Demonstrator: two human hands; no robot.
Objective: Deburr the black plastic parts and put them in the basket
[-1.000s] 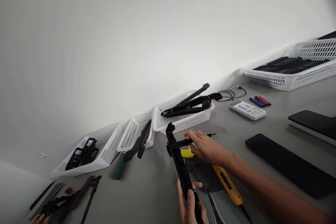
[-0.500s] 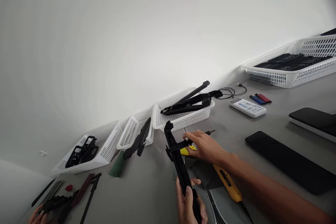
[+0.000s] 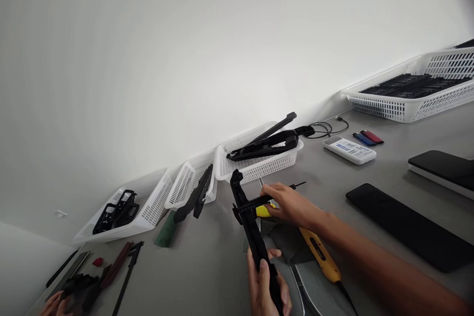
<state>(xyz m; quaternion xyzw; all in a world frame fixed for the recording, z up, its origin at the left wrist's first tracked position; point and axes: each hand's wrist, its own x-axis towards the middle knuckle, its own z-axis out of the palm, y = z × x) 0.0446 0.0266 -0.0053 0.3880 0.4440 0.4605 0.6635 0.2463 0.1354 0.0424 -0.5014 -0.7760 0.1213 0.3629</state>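
My left hand [image 3: 264, 281] is wrapped round the lower end of a long black plastic part [image 3: 252, 232], which stands tilted up and away from me. My right hand [image 3: 291, 202] grips a black caliper [image 3: 255, 203] by its beam. The caliper's jaws sit across the upper stretch of the part, and its thin rod pokes out past my knuckles. Beneath my right fingers a yellow object [image 3: 263, 211] shows in part; its kind is hidden.
White baskets [image 3: 274, 170] of black parts line the wall. A yellow corded tool [image 3: 322, 256] lies beside my right forearm. Rightward are a white device [image 3: 350, 150], blue and red lighters [image 3: 372, 137] and a black slab [image 3: 407, 227]. Another person's hands [image 3: 55, 303] work at lower left.
My hands, the black part and the caliper keep almost the same pose. The view has shifted very slightly. At lower left, the other person's hands have moved a little.
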